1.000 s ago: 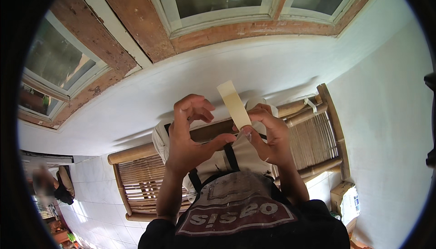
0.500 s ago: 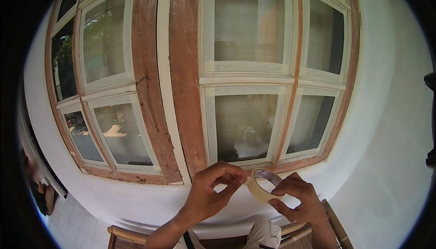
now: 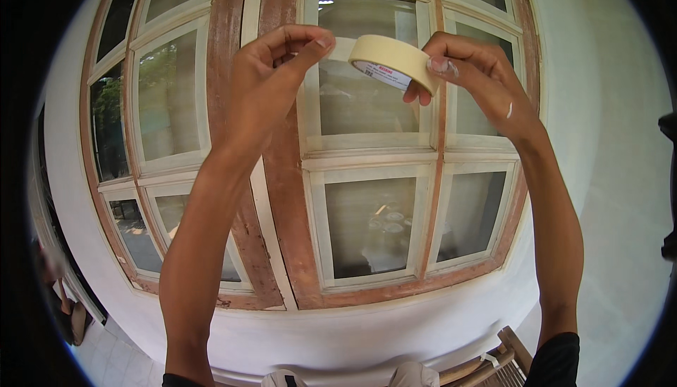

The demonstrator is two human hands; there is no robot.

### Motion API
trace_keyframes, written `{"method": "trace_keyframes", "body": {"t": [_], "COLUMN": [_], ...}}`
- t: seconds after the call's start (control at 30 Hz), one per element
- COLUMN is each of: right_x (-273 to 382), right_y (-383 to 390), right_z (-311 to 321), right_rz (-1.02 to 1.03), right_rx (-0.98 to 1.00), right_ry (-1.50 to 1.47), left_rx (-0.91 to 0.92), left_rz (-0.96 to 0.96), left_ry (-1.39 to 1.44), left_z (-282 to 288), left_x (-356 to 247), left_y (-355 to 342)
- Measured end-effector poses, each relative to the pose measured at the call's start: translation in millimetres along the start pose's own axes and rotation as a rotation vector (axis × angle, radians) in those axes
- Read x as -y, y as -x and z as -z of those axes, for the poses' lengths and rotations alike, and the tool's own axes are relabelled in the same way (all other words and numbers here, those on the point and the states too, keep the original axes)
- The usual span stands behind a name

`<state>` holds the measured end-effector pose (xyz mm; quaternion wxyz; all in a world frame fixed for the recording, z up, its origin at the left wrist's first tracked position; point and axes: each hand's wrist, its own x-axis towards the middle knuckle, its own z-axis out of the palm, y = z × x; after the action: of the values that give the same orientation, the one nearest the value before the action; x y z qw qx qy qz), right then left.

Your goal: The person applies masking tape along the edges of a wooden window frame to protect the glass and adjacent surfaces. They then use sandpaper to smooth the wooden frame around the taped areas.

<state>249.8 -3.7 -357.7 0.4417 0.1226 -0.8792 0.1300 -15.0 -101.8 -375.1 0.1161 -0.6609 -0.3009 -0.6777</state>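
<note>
Both arms reach up in front of a wooden window point(image 3: 284, 196) with several panes. Pinched between thumb and fingers of my right hand point(image 3: 476, 76) is a roll of cream masking tape point(image 3: 395, 51), tilted so that its printed inner core shows. A short strip of tape point(image 3: 343, 48) runs from the roll to my left hand point(image 3: 285, 59), whose thumb and forefinger are closed on its free end. White smears mark my right thumb and wrist. Pale tape borders the glass of the panes behind, such as the lower middle pane point(image 3: 370, 225).
White wall point(image 3: 599, 196) surrounds the window below and to the right. A bamboo bench point(image 3: 486, 366) stands at the lower right, close to my knees point(image 3: 415, 374). At the far left, another person point(image 3: 67, 309) sits low by the tiled floor point(image 3: 116, 355).
Both hands have risen from below the window to the height of its upper panes, carrying the tape roll. The roll has turned, and a short strip now stretches from it to my left hand.
</note>
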Motion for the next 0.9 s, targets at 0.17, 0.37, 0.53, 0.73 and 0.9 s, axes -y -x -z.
{"method": "trace_keyframes", "body": {"t": [0.17,0.37,0.53,0.73,0.9], "right_x": [-8.6,-24.7,-33.2,-34.7,-28.5], "right_y": [-49.9,-121.5,-165.0,-184.7,-187.5], "right_z": [39.1,67.8,66.9,51.4,39.0], "right_rz": [-0.057,-0.085,0.075,0.338,0.111], "right_rx": [-0.086,-0.088,-0.125,-0.059,0.016], "right_ry": [0.527,0.578,0.736,1.103,1.289], "left_rx": [-0.058,-0.163,-0.366,-0.408,-0.402], "left_rz": [-0.079,-0.102,-0.329,-0.478,-0.501], "left_ry": [-0.232,-0.590,-0.633,-0.745,-0.822], "left_z": [8.0,5.1,-0.4,-1.9,-3.2], "left_x": [15.5,37.5,63.1,72.3,72.3], "left_y": [-69.0,-135.3,-148.8,-152.7,-152.9]}}
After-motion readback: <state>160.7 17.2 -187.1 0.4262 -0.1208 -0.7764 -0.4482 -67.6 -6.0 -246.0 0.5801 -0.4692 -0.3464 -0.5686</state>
